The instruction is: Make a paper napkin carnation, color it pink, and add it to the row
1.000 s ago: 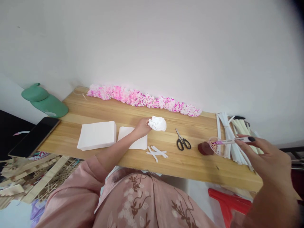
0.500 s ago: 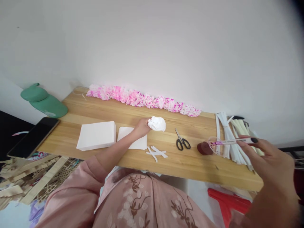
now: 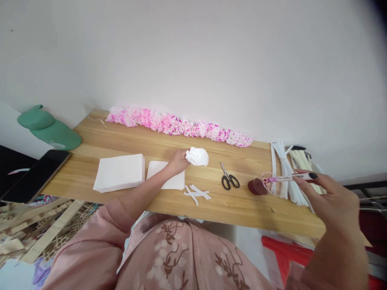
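My left hand (image 3: 179, 160) is closed round the gathered end of a crumpled white paper bundle (image 3: 197, 156) above the middle of the table. At the right, my right hand (image 3: 331, 193) pinches a slim white pen-like dropper (image 3: 287, 177). Its purplish tip points left, at the mouth of a small cup (image 3: 256, 186) with dark red contents. Black-handled scissors (image 3: 229, 177) lie between the bundle and the cup. White strips (image 3: 197, 193) are on the table below the bundle, near a thin stack of white sheets (image 3: 169, 183).
A thick white stack (image 3: 119, 172), a phone (image 3: 36, 175) and a green visor (image 3: 51, 127) are at the left. Pink and white ruffled paper (image 3: 178, 125) runs along the table's (image 3: 211, 211) back edge. Bundled white strips (image 3: 286, 161) lie at the right.
The whole view has shifted slightly, so things sit a little further left. My right hand and the dropper have moved slightly left with it. Both hands keep their hold.
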A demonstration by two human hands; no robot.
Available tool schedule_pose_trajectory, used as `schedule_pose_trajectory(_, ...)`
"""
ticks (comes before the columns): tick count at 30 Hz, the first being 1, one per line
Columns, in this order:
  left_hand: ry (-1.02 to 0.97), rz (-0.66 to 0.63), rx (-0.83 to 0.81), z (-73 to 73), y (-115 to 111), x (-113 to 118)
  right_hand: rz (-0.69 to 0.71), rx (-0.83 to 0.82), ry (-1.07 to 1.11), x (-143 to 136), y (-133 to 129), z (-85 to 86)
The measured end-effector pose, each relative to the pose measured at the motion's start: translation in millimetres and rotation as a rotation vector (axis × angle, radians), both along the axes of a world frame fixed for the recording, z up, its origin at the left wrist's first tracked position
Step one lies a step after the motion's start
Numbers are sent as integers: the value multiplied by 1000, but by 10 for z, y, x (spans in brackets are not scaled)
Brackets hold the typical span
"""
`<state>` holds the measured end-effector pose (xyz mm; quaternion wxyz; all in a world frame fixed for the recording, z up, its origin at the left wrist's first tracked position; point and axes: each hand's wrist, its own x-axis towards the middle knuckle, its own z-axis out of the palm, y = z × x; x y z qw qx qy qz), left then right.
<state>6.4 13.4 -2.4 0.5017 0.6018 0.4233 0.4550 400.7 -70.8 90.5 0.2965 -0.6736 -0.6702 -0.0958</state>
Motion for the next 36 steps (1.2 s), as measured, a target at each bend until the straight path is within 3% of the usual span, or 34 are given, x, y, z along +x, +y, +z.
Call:
schedule_pose_trajectory(5, 0, 13, 8, -25, 6, 2, 48, -2, -127, -24, 55, -17)
schedule_pose_trajectory(11, 3, 0, 8, -8, 8, -5, -3, -40, -75, -35, 32, 22)
schedule_pose_trajectory(27, 7, 4, -4, 40, -19, 2, 23, -100, -64, -82, 14, 112)
schedule_pose_trajectory(36, -7, -8, -11, 35, -19, 3, 55, -109, -89, -71, 47, 71)
